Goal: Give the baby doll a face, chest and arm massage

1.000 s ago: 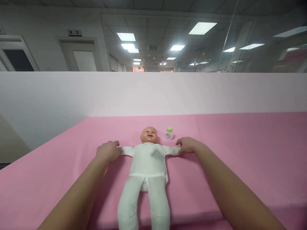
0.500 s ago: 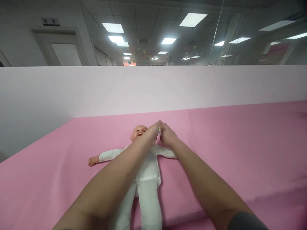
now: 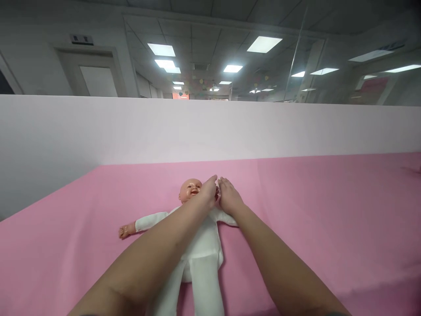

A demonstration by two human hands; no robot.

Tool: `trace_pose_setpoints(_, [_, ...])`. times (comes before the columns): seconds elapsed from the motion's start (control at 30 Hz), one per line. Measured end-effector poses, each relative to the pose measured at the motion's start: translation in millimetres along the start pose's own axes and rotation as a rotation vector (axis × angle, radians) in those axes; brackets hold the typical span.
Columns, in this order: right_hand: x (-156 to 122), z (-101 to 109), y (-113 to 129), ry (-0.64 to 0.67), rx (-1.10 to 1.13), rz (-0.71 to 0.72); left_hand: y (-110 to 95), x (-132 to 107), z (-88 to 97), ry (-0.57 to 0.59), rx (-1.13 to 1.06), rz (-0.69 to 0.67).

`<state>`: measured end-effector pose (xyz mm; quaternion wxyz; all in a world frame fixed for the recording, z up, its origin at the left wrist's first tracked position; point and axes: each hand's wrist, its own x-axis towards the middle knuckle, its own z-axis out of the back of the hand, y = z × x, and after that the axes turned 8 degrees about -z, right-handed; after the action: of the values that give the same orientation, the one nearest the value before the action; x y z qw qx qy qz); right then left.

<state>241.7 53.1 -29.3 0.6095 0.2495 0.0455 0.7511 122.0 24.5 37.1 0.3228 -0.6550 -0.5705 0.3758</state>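
Note:
A baby doll (image 3: 204, 241) with a white cloth body lies face up, its arms spread and its bare head (image 3: 190, 189) at the far end. My left hand (image 3: 208, 191) is held over the side of the doll's head and upper chest, fingers curled inward around something I cannot make out. Close beside it, my right hand (image 3: 229, 197) is cupped with its fingers stretched forward, near the doll's shoulder; its thumb side is partly hidden. A narrow gap shows between the two hands' fingertips. My left forearm crosses the doll's chest and covers part of it.
The doll lies on a pink padded surface (image 3: 312, 210). A low white wall (image 3: 210, 129) runs along its far side, with a glass pane (image 3: 263, 66) above it. Behind stand a door (image 3: 95, 74) and lit ceiling panels.
My fingertips have moved slightly apart. A small pale item with yellow showed between my hands earlier and is now hidden. The whole view has shifted a little, with the doll appearing lower.

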Motion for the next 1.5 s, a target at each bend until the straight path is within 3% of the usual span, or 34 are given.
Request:
trace_pose_setpoints(0.13, [-18,17,19,-0.125,0.043,0.048,-8,-35,30.8,-0.014,0.011,0.006])
trace_pose_setpoints(0.23, [-48,30,61,-0.211,0.173,0.269,-20,-65,61.3,0.001,-0.090,-0.090])
trace_pose_setpoints(0.3, [-71,34,95,-0.167,0.237,0.487,-27,-84,79.8,0.043,-0.192,-0.136])
trace_pose_setpoints(0.37, [-91,34,121,-0.035,0.239,0.689,-32,-99,93.9,0.100,-0.294,-0.129])
trace_pose_setpoints(0.43, [-101,32,135,0.035,0.213,0.740,-35,-108,102.3,0.145,-0.376,-0.104])
trace_pose_setpoints(0.6, [-92,34,130,0.121,0.070,0.653,-46,-110,110.4,0.181,-0.508,-0.115])
trace_pose_setpoints(0.8, [-107,42,137,0.275,0.041,0.743,-55,-99,126.4,0.005,-0.545,-0.204])
trace_pose_setpoints(0.97, [-119,41,142,0.273,0.115,0.828,-49,-104,118.7,0.067,-0.576,-0.161])
trace_pose_setpoints(1.13, [-105,35,134,0.217,0.042,0.695,-41,-115,98.4,0.100,-0.568,-0.049])
trace_pose_setpoints(1.27, [-98,38,130,0.208,0.015,0.637,-48,-111,109.2,0.129,-0.546,-0.130])
trace_pose_setpoints(1.4, [-106,49,135,0.257,0.064,0.758,-58,-104,127.5,0.108,-0.522,-0.212])
trace_pose_setpoints(1.5, [-114,55,141,0.277,0.119,0.888,-59,-105,127.2,0.120,-0.506,-0.218])
